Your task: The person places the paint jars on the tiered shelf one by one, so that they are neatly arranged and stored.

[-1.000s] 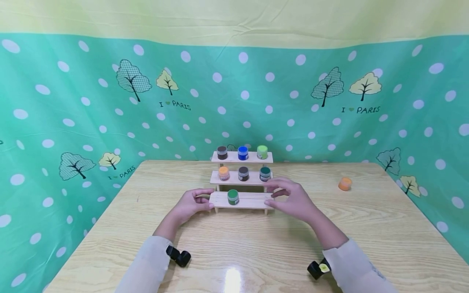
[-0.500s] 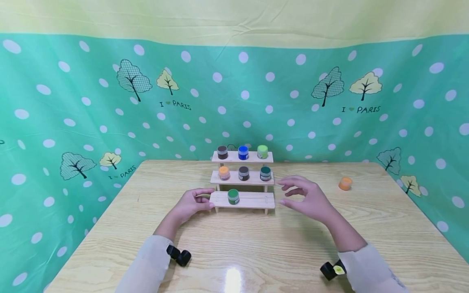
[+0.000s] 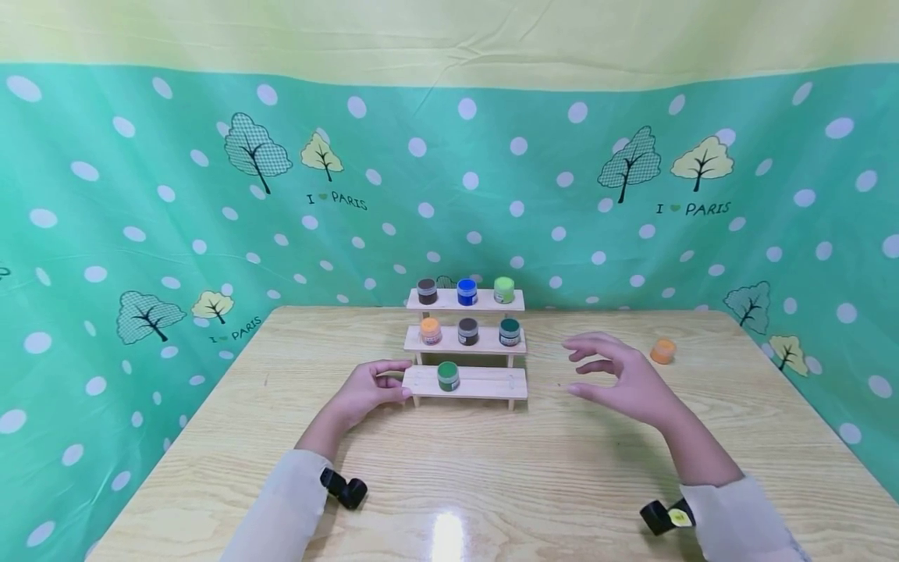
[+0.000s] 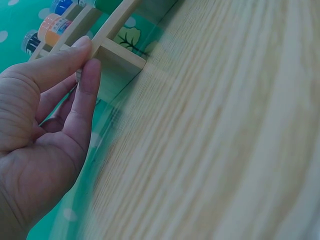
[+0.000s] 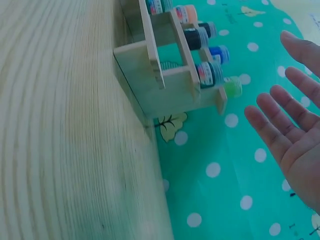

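Note:
A three-tier wooden display stand [image 3: 492, 382] holds several small paint jars. My left hand [image 3: 368, 389] pinches the left end of its lowest tier; the left wrist view shows thumb and fingers [image 4: 85, 95] at the board's end. On that tier sits a green jar [image 3: 448, 376]. The middle tier bears an orange jar [image 3: 431, 331], a dark brown jar [image 3: 467, 331] and a dark teal jar [image 3: 509, 332]. On top are a dark jar [image 3: 427, 291], a blue jar [image 3: 467, 292] and a light green jar [image 3: 504, 289]. My right hand [image 3: 618, 378] is open, holding nothing, right of the stand.
Another orange jar [image 3: 663, 350] stands alone on the wooden table [image 3: 449, 468], beyond my right hand. A green dotted cloth [image 3: 449, 187] hangs behind the table and along its sides.
My right hand has come away from the stand's right end and moved right, toward the lone orange jar. The left hand and the jars have kept their places.

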The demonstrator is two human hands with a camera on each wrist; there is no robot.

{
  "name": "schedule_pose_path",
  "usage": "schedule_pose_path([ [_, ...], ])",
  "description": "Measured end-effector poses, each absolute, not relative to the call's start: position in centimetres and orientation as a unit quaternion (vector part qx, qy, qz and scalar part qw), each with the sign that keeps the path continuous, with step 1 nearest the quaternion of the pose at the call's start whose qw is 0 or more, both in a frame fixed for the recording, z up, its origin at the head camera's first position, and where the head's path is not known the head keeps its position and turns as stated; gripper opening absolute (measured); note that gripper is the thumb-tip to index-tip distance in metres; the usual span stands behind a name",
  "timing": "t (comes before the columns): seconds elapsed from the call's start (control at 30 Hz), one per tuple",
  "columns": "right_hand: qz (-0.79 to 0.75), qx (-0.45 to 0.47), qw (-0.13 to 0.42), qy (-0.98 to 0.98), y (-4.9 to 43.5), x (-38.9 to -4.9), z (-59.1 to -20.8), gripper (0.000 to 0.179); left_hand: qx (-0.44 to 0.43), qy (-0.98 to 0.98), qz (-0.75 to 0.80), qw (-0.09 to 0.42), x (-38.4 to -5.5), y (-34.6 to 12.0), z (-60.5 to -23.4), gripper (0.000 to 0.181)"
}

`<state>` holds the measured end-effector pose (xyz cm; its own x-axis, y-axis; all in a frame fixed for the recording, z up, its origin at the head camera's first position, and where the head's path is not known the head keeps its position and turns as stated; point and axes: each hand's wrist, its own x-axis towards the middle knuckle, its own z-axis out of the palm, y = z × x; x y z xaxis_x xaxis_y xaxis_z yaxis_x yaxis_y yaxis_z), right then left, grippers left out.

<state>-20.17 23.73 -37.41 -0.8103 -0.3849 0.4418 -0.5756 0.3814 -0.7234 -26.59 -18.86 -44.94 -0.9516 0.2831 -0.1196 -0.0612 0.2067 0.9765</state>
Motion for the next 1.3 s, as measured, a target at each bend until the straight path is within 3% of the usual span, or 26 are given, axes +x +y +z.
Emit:
schedule_pose_path([
  [0.63, 0.460, 0.270, 0.131, -0.836, 27.3, -19.7, -37.2, 0.058, 0.067, 0.762, 0.629, 0.139, -26.5, -18.7, -44.8, 0.058],
  [1.3, 0.432, 0.177, 0.160, -0.870, 32.0, -19.9, -38.2, 0.056, 0.065, 0.769, 0.622, 0.136, -26.7, -18.8, -45.1, 0.057],
])
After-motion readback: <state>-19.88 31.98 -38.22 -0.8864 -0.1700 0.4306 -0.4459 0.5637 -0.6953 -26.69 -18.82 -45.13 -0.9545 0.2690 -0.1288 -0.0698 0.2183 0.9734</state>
